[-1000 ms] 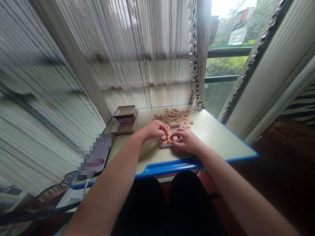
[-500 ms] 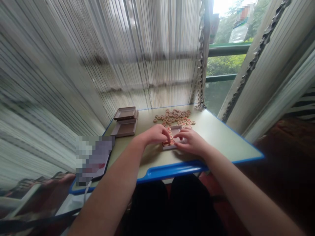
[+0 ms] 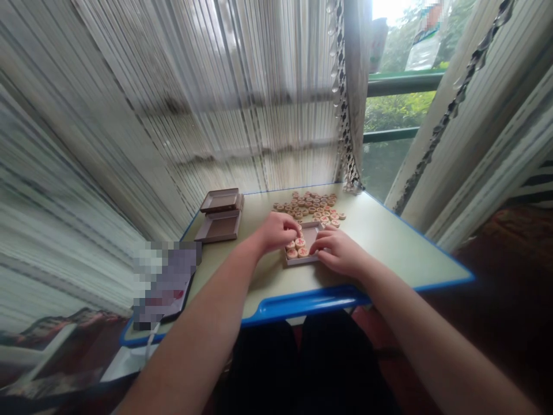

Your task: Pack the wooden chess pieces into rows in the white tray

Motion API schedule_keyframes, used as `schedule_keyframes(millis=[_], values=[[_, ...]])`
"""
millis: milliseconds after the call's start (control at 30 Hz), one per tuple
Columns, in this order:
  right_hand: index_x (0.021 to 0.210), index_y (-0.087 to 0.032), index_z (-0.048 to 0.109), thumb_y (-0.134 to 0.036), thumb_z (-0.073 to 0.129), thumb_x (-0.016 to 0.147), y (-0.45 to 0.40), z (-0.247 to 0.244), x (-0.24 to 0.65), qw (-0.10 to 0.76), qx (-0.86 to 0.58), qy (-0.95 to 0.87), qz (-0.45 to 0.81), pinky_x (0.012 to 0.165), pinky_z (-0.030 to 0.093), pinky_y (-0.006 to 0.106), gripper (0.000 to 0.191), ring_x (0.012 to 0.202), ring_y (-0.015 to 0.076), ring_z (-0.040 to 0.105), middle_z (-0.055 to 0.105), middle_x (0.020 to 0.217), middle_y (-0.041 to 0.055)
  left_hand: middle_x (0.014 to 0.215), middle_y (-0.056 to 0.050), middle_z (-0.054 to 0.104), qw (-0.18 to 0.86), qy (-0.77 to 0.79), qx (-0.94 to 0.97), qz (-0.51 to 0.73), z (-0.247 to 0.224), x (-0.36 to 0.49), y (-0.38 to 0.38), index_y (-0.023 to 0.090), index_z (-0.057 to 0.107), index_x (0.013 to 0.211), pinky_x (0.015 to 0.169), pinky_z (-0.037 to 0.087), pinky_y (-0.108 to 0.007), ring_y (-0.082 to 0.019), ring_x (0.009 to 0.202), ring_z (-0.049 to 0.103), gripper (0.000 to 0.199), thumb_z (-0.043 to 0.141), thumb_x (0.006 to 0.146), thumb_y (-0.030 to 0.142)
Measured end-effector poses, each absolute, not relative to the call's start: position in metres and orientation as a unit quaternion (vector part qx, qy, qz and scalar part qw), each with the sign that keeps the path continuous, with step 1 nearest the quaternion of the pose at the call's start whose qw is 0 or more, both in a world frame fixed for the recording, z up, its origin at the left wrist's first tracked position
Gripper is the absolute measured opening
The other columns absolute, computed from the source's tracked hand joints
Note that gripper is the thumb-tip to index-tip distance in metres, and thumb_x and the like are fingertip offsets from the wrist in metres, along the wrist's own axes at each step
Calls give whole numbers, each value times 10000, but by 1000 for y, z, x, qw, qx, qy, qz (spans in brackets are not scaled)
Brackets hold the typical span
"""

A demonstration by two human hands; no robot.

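A shallow open box (image 3: 311,231) stands near the middle of the table. Round wooden xiangqi pieces (image 3: 292,253) with red characters lie in rows along its left side. My left hand (image 3: 279,230) reaches over the box's left wall, its fingers curled down on a piece there and partly hiding it. At the right wall is my right hand (image 3: 339,251), fingers bent and closed around the box's edge. The right part of the box shows its bare brown bottom. Behind the box, many loose xiangqi pieces (image 3: 309,202) are spread in a pile.
Two more shallow boxes, one brown (image 3: 220,200) and one paler (image 3: 218,226), sit at the table's back left. A dark-edged tablet (image 3: 173,288), partly blurred, lies at the left edge with a cable. A blue tray (image 3: 311,302) lines the front edge. Curtains (image 3: 259,104) hang behind.
My right hand has moved right, from over the pieces to the box's right wall. My left hand has lifted slightly away from the front row, uncovering several red-marked pieces.
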State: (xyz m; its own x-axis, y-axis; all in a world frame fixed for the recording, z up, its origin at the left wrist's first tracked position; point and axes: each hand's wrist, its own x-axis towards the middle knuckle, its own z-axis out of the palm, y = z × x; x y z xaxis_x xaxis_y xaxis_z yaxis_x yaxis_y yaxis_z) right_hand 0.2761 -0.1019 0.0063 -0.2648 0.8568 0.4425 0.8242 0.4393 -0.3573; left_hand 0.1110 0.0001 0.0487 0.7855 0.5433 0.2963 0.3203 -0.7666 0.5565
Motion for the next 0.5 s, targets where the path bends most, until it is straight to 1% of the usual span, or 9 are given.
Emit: schedule_keyframes(millis=[100, 233, 400, 500], values=[[711, -206, 705, -117, 479, 707, -102, 6, 276, 301, -530, -792, 31, 740, 386, 337, 243, 752, 191, 466, 618, 692, 41, 671, -19, 655, 233, 251, 905, 251, 47, 110, 4, 159, 713, 601, 614, 431, -203, -116, 637, 559, 264, 459, 585, 88], [689, -200, 693, -144, 509, 712, -102, 7, 276, 310, -546, -777, 31, 723, 386, 327, 193, 740, 184, 476, 612, 686, 40, 680, -16, 656, 200, 303, 887, 286, 42, 109, 13, 164, 713, 629, 655, 450, -217, -128, 671, 573, 258, 460, 608, 121], [697, -199, 694, -137, 482, 736, -101, 6, 276, 333, -555, -760, 55, 756, 389, 324, 224, 740, 171, 500, 623, 711, 30, 752, -9, 677, 180, 373, 861, 294, 33, 108, 25, 184, 723, 684, 746, 463, -229, -142, 747, 589, 279, 446, 657, 157], [730, -200, 693, -143, 474, 737, -98, 1, 278, 345, -570, -745, 39, 767, 398, 330, 226, 773, 185, 499, 610, 728, 37, 840, -24, 684, 165, 388, 855, 302, 26, 110, 30, 187, 729, 737, 799, 457, -237, -155, 812, 599, 297, 435, 692, 179]])
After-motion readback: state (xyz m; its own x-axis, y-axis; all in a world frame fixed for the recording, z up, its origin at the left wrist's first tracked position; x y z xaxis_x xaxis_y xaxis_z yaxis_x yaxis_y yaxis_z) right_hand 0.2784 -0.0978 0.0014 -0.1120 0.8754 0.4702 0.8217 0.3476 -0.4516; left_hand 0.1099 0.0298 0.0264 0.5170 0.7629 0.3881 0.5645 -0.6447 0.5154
